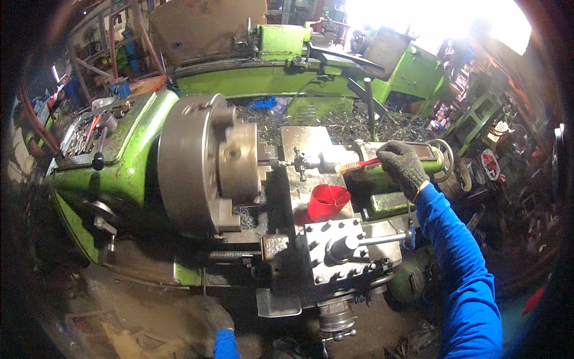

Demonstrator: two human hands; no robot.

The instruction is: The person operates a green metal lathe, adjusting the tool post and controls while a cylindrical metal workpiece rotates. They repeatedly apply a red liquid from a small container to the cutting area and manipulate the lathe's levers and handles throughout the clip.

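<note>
Head view: brush [359, 165] in right hand [403, 165], far from left hand [217, 316].

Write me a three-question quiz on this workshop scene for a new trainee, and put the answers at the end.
1. What tool does the gloved right hand hold?
2. True or false: in the picture, the red container stands to the right of the large lathe chuck.
3. Which colour is the right sleeve?
A) Blue
B) Yellow
C) White

Key:
1. A brush with a red handle.
2. True.
3. A.
</note>
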